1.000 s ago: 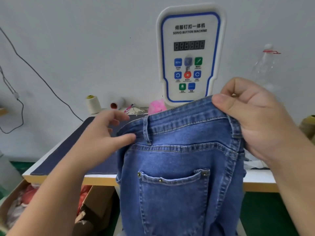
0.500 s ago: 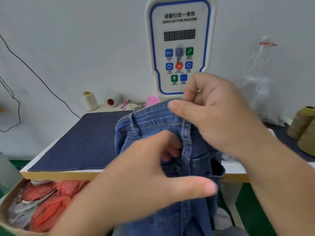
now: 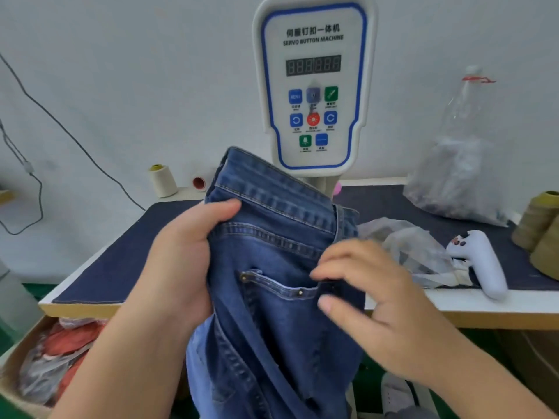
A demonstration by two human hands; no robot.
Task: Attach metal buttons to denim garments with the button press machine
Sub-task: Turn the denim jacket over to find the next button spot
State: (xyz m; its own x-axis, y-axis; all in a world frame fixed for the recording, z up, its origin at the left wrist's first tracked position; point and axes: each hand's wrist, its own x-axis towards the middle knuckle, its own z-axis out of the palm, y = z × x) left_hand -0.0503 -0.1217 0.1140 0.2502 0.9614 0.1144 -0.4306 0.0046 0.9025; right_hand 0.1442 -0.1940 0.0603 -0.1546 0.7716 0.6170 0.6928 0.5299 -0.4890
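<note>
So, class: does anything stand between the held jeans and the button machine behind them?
Nothing visible does. The left hand grips the jeans directly before the machine; its press point is hidden behind the denim.

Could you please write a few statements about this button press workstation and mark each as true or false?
1. The left hand grips the jeans near the waistband. True.
2. The right hand rests on the machine's control panel. False: it is at the jeans, beside the pocket, well below the panel.
3. A cream thread cone stands at the back left of the table. True.
4. The panel's display shows a lit count. False: its digits look dark and unlit.
5. A white handheld controller lies on the table to the right. True.
</note>
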